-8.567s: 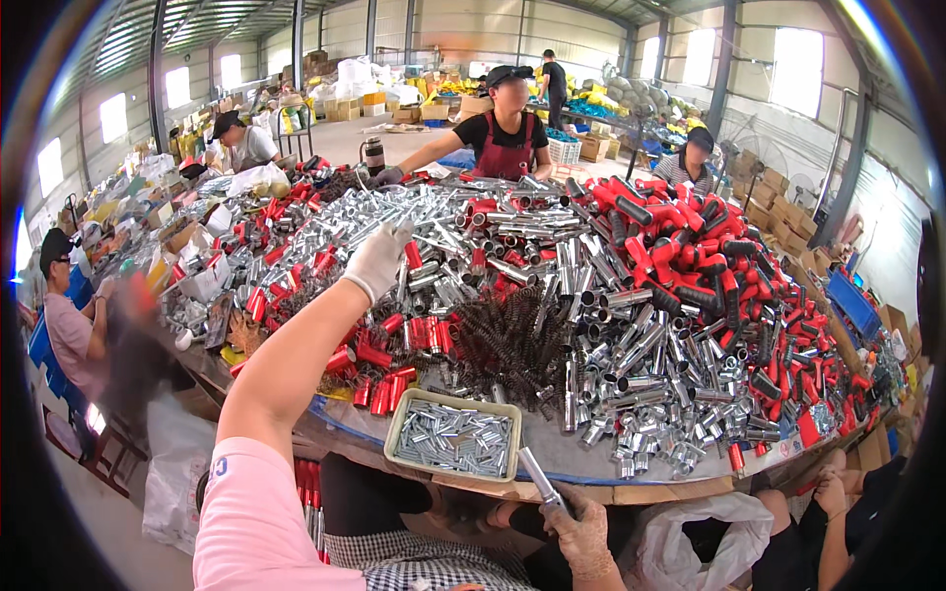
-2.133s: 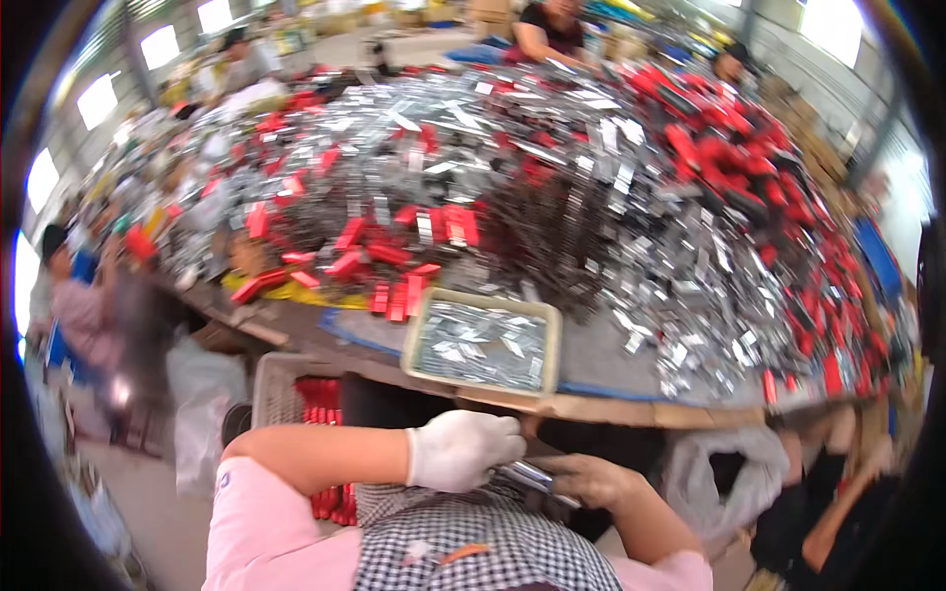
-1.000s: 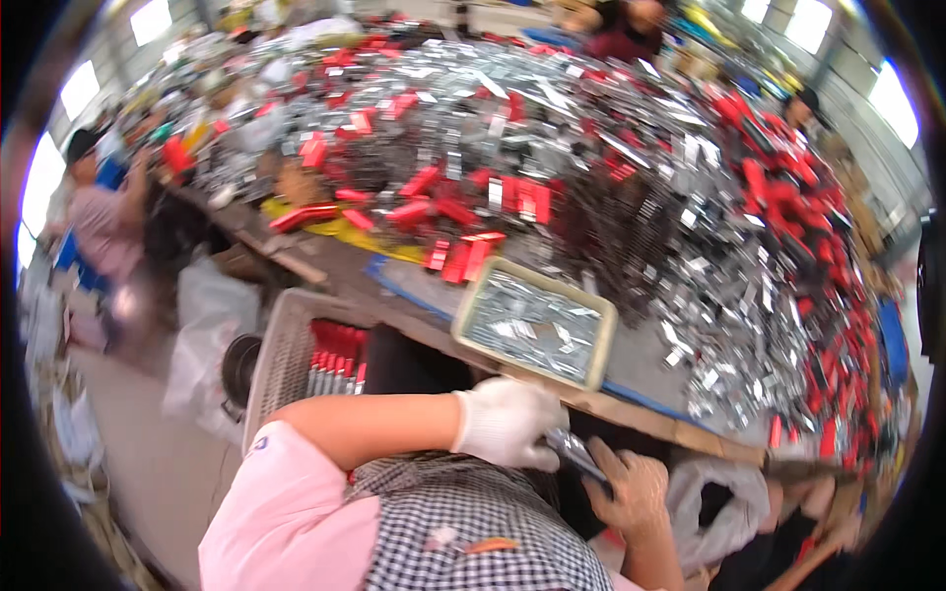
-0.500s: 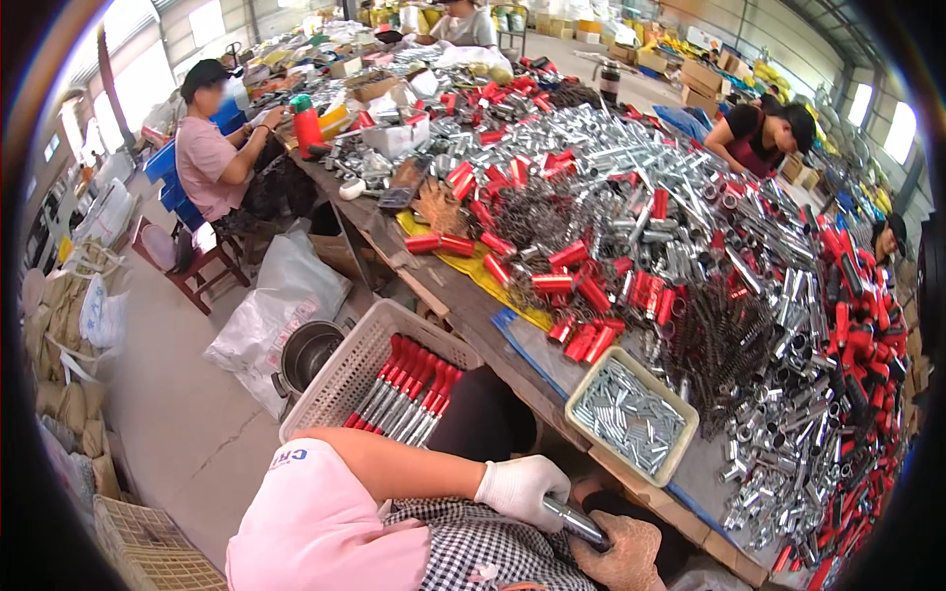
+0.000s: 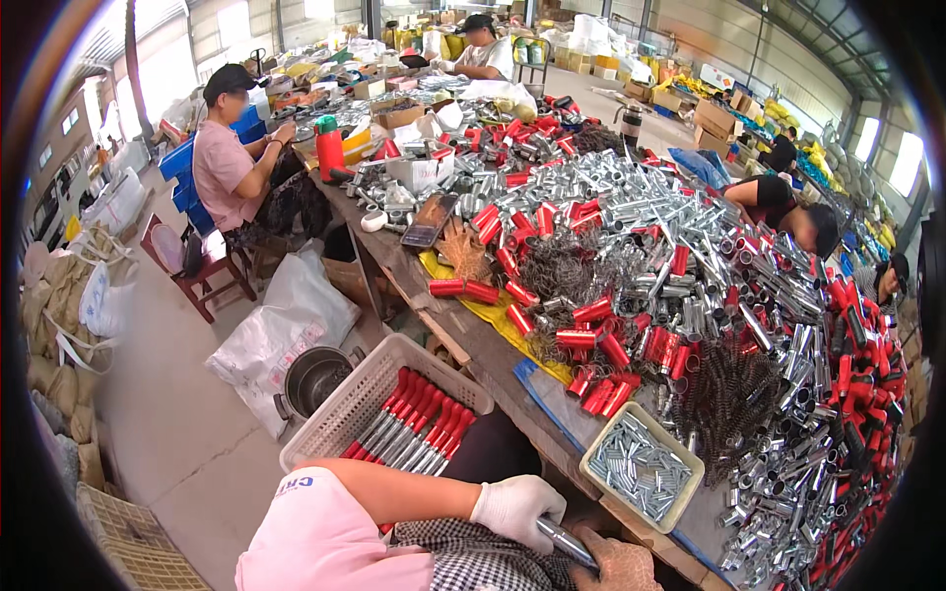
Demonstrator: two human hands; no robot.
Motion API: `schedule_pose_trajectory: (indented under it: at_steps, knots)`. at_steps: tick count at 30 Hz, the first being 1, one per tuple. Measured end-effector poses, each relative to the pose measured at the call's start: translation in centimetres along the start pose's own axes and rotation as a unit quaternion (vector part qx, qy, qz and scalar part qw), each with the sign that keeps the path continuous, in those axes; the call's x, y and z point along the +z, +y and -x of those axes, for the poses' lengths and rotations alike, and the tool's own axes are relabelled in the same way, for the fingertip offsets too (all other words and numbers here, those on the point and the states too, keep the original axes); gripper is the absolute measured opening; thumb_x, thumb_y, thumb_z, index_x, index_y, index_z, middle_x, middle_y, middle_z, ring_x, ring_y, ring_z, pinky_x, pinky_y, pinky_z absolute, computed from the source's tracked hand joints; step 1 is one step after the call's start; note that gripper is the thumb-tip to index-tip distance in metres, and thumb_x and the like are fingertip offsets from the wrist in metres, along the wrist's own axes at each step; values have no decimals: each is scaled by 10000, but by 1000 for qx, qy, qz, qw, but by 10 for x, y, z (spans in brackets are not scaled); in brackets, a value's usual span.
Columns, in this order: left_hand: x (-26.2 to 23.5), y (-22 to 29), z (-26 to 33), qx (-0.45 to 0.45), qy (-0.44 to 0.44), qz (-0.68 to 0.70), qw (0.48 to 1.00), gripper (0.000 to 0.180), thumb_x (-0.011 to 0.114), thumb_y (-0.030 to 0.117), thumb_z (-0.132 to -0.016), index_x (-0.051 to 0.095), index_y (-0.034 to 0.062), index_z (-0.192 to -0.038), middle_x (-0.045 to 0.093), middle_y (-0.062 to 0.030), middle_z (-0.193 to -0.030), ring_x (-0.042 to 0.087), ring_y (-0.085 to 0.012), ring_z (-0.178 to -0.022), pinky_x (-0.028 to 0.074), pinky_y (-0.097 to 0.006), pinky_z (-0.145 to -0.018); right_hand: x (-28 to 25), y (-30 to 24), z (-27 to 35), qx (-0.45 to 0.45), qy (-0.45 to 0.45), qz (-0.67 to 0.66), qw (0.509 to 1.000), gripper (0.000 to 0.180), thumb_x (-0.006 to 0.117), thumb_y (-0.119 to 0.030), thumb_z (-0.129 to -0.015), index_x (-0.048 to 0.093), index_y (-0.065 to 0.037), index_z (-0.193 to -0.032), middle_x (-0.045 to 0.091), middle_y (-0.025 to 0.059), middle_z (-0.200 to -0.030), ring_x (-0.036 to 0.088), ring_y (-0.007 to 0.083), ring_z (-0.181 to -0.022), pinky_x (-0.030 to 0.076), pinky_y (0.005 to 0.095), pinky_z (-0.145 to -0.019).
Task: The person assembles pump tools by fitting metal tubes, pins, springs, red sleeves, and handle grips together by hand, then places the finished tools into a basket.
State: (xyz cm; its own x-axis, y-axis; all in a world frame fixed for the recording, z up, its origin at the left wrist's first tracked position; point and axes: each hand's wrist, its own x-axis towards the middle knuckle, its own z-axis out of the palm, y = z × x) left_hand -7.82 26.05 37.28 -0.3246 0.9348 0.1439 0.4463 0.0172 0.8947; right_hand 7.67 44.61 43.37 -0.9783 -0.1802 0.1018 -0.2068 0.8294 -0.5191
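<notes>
My left hand (image 5: 518, 511), in a white glove, is closed around a shiny metal tube (image 5: 569, 545) that slants down to the right across my lap. At the lower end of the tube, my right hand (image 5: 619, 565), in a tan patterned glove, has its fingers closed about it; that end is partly hidden. Beyond my left arm stands a pale plastic basket (image 5: 340, 417) holding several red-handled metal tools (image 5: 419, 419). On the table edge past my right hand sits a cream tray (image 5: 695, 480) of small silver pins (image 5: 641, 467).
The long table (image 5: 434, 295) is heaped with chrome tubes (image 5: 645, 202), red sleeves (image 5: 596, 310), dark springs (image 5: 724, 389) and red-black handles (image 5: 857, 364). A metal pot (image 5: 317, 382) and white sack (image 5: 281, 330) are on the floor. Co-workers, one in a pink shirt (image 5: 225, 172), sit around the table.
The view has shifted slightly, moving the table and basket a little right and down. Both hands stay on the tube. The co-worker at the right has bent lower.
</notes>
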Motion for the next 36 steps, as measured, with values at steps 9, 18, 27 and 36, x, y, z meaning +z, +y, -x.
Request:
schedule_pose_trajectory:
  at_steps: [9,18,27,36]
  knots:
    - [-33,-8,-7,20,-18,-79,996,258,770,242,-657,622,49,-742,602,-106,-698,615,-274,-666,476,-376,-593,7,5,-23,20,-55,47,997,532,617,-131,-800,511,-81,-1318,625,190,-888,611,367,-755,492,455,-665]
    - [-171,-22,-5,-96,197,-25,975,429,705,216,-777,619,11,-1144,635,-153,-1136,607,-275,-1054,485,-367,-918,39,9,-2,0,53,-37,998,517,633,-125,-794,499,-4,-1279,632,226,-1102,646,398,-846,528,448,-718]
    - [-267,-107,20,-343,286,-466,763,474,765,258,-696,624,87,-1116,671,-144,-1024,601,-346,-1012,476,-410,-914,27,-2,2,38,43,-126,990,489,616,-97,-795,509,9,-1260,632,251,-1114,633,432,-966,521,453,-826]
    - [-177,-63,8,7,431,-398,810,292,762,129,-611,675,76,-885,675,-94,-905,606,-317,-930,458,-425,-876,23,-1,-7,122,19,-165,978,552,660,-220,-774,538,19,-1256,623,272,-1073,618,458,-979,508,435,-831]
